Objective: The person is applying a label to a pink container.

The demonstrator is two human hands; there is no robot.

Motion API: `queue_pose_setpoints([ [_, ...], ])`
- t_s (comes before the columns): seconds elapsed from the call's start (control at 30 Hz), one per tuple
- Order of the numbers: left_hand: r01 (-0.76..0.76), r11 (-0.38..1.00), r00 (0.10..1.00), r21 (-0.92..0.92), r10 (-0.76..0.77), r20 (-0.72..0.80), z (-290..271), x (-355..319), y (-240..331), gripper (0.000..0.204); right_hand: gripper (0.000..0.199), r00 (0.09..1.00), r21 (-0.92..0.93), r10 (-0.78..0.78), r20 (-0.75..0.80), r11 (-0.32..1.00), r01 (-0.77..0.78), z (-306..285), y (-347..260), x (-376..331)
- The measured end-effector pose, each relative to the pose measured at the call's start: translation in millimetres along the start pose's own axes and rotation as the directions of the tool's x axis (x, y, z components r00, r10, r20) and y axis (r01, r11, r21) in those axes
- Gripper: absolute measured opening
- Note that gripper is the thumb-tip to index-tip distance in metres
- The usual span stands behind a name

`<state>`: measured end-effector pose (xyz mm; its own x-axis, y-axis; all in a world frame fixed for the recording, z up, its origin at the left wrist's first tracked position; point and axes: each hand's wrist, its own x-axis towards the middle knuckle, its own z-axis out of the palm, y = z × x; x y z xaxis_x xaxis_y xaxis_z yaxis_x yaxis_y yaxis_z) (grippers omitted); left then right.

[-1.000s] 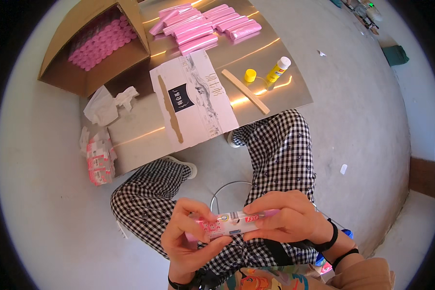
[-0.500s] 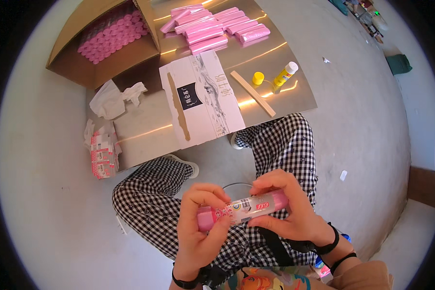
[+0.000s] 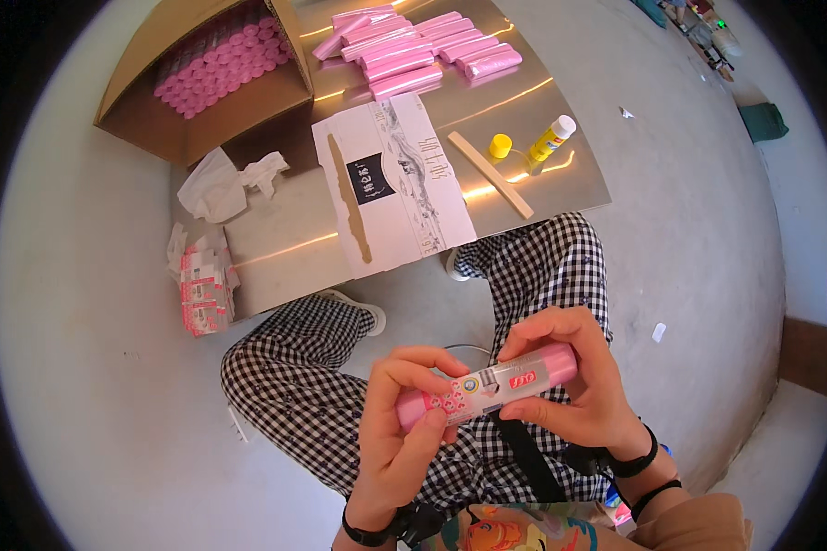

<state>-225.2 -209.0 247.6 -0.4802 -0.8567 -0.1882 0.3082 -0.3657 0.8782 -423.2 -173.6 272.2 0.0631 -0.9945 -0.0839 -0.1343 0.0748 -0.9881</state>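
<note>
Over the lap: hands and tube
Left hand (image 3: 400, 432): fingers closed on the pink tube's (image 3: 487, 387) left end.
Right hand (image 3: 579, 381): curled round its right end.
Pink tube: level between both hands, labelled.

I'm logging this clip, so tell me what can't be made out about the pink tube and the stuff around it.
- Pink tube, head view: both ends covered by the left hand and right hand.
- Its label wrap: print too small to make out.
- Cardboard box: upper part cut by the lens rim; count of pink tubes inside unclear.
- Top right corner items: too small and warped.
</note>
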Motion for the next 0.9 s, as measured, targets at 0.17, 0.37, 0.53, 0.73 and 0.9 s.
queue_pose_setpoints([
  [0.17,-0.002,0.99,0.998,-0.141,0.009,0.055,-3,2,-4,0.019,0.06,1.0,-0.003,0.015,0.0,1.0,-0.015,-2,1,0],
  [0.37,-0.005,1.0,1.0,0.005,0.005,0.017,5,5,0,0.018,0.059,1.0,-0.003,0.005,-0.016,1.0,-0.005,-2,0,1],
  [0.53,0.023,0.988,0.999,-0.152,-0.018,0.036,-1,5,-4,0.019,0.06,1.0,-0.017,0.012,-0.01,1.0,-0.013,-2,2,0],
  [0.73,-0.042,0.989,0.998,0.139,0.047,-0.029,7,8,-2,0.028,0.06,1.0,-0.039,0.021,0.011,0.999,-0.02,0,-5,1],
  [0.9,-0.004,0.969,0.999,0.246,0.016,-0.048,6,10,-3,0.031,0.06,0.998,-0.159,-0.021,0.058,0.987,0.03,0,-7,4],
])
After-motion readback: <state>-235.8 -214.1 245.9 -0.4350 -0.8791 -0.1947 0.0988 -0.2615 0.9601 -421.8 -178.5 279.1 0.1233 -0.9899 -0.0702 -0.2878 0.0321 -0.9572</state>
